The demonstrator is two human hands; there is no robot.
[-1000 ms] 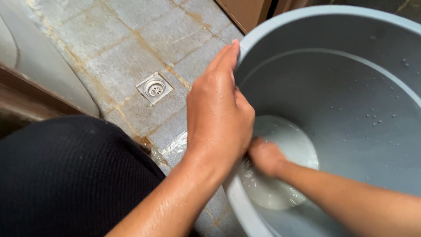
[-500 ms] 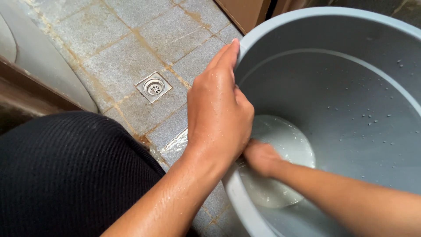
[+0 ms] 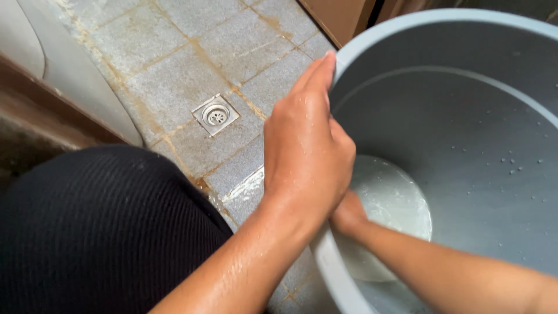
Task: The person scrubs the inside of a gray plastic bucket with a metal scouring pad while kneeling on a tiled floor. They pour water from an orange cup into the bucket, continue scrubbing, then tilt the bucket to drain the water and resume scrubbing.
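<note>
A large grey plastic bucket (image 3: 465, 104) is seen tilted on the tiled floor, its open mouth turned toward the camera. Water droplets are scattered over its inner wall, and a shallow pool of soapy water is held at its bottom.

Head camera looks steeply down, close over the bucket (image 3: 465, 116) and tiled floor (image 3: 192, 52).
</note>
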